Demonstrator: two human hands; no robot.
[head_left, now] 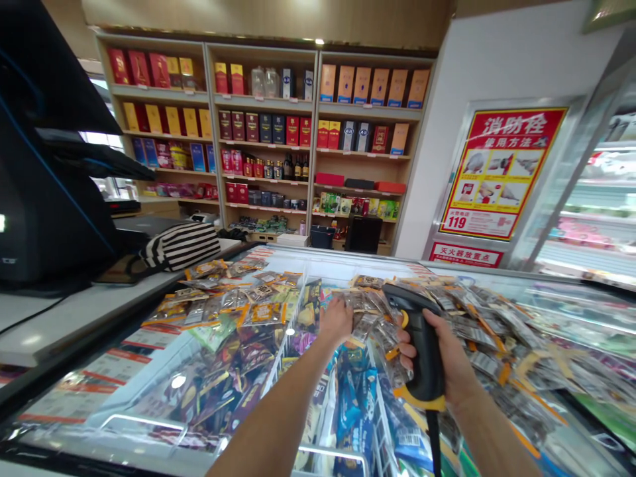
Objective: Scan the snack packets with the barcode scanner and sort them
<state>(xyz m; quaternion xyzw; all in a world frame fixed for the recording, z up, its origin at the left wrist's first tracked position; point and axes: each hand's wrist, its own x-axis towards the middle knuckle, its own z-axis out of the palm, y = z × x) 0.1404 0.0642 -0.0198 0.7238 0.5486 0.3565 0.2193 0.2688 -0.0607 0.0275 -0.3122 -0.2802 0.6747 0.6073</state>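
Note:
My right hand (pixel 447 344) is wrapped round the grip of a black and yellow barcode scanner (pixel 422 351), its head tilted up and to the left and its cord hanging down. My left hand (pixel 338 319) reaches forward over the freezer's glass top, fingers bunched at a clear snack packet (pixel 360 299) among others. Its fingertips are partly hidden and slightly blurred. Orange-edged snack packets (pixel 263 313) lie in a loose pile to the left of my left hand. A larger heap of similar packets (pixel 477 318) spreads to the right, beyond the scanner.
Under the glass, wire baskets (pixel 380 404) hold colourful ice-cream wrappers (pixel 352 397). To the left a counter (pixel 44 331) bears a black checkout terminal (pixel 44 172) and a striped pouch (pixel 181 245). Shelves of boxed bottles (pixel 263 129) and a red fire-hydrant sign (pixel 504 172) stand behind.

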